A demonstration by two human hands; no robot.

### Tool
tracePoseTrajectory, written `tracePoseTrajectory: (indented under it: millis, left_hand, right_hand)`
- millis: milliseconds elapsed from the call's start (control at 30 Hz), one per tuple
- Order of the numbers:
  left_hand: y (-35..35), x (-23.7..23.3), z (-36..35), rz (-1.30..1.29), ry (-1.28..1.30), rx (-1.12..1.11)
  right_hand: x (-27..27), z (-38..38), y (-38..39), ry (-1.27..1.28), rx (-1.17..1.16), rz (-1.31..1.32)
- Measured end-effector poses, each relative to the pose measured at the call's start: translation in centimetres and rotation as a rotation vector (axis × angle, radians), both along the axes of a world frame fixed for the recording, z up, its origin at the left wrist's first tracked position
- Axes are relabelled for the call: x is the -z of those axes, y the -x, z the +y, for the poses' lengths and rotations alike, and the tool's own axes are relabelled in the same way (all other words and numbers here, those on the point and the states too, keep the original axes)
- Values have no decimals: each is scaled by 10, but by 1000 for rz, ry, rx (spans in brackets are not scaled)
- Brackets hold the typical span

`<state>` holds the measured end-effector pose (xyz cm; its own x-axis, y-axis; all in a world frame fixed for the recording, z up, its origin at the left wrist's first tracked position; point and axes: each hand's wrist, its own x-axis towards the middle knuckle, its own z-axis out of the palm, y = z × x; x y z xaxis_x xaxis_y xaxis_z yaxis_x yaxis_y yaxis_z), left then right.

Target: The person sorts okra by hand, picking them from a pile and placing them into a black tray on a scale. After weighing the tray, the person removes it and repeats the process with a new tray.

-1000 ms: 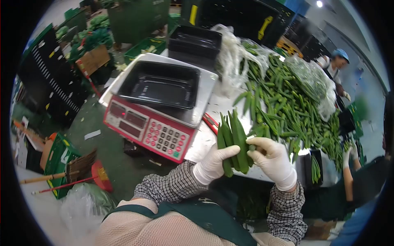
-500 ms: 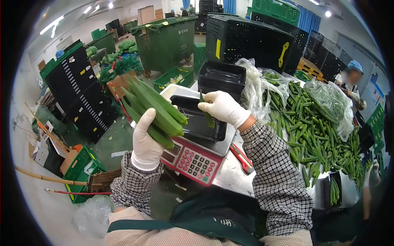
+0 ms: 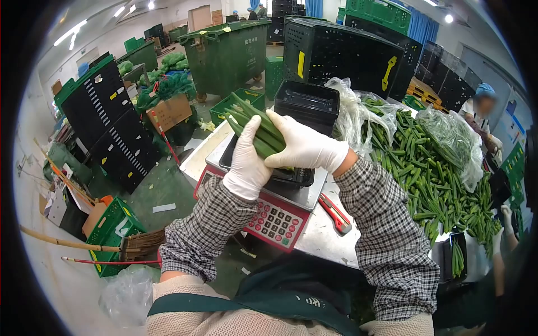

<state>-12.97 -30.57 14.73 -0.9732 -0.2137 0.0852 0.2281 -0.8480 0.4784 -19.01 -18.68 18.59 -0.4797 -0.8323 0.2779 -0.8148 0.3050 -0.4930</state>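
Both hands wear white gloves. My left hand (image 3: 246, 159) grips a bundle of green okra pods (image 3: 253, 124) from below, over the black plastic tray (image 3: 297, 177) that sits on the red-faced scale (image 3: 274, 218). My right hand (image 3: 302, 147) lies across the top of the same bundle, holding it too. The tray's inside is mostly hidden behind my hands.
A stack of black trays (image 3: 307, 99) stands behind the scale. A big heap of okra (image 3: 431, 179) with clear plastic bags covers the steel table to the right. A red cutter (image 3: 335, 213) lies beside the scale. Another worker (image 3: 483, 106) stands at far right. Green bins and black crates surround the floor.
My left hand has brought the okra bundle from the left down over the tray. My right hand has moved from the tray onto the bundle.
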Motion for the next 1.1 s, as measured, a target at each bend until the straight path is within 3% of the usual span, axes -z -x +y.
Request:
tracePoseTrajectory:
  millis: [67,267,400,500,567,633,700,867,1000,1100]
  left_hand:
    - [9,13,0,27,-29,61]
    - [-4,28,-14,-205,34,242]
    - [-27,18,-35,-205,108,365]
    - [-51,0,-44,-234,235,165]
    - [-45,6,-71,-97,365,21]
    - [-50,-19,-71,-3,535,-139]
    - [-39,-25,-79,3,702,-213]
    - [-16,-31,-72,85,1295,-99]
    - [-27,-23,-29,298,1324,-89]
    - [-54,-5,17,435,1295,86]
  right_hand:
    - [3,3,19,-14,-104,-146]
    - [30,15,51,-177,-31,-290]
    - [27,10,44,-252,-3,-216]
    - [33,16,44,-12,-19,-213]
    - [32,20,47,129,-2,-325]
    - [15,30,36,163,43,-359]
    - [18,41,38,210,104,-304]
    - [16,95,15,212,230,-231]
    - [43,166,5,233,440,-269]
    - [89,213,0,143,629,-199]
